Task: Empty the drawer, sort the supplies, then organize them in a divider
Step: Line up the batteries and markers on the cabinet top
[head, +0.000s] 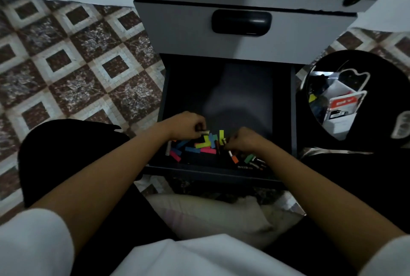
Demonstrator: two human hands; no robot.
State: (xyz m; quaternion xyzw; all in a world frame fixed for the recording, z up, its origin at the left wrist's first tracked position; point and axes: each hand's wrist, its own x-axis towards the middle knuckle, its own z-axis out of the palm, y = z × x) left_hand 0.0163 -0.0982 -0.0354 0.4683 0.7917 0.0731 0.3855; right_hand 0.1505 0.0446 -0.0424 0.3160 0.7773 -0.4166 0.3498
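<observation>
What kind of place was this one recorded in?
Probably a home or small office, on the floor: patterned floor tiles, a grey drawer pedestal with its bottom drawer open, and a cushion by the person's knees.

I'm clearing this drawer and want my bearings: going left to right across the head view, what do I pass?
Tiled floor → left hand → coloured paper strips → right hand → clear organizer holding supplies.

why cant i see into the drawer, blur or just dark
Head view: darkness, not blur; the open dark grey drawer is nearly black under a soft shadow, the bright coloured paper strips read clearly, the small silvery piece in the left hand is too dim to identify; wide-angle lens bows the edges.
</observation>
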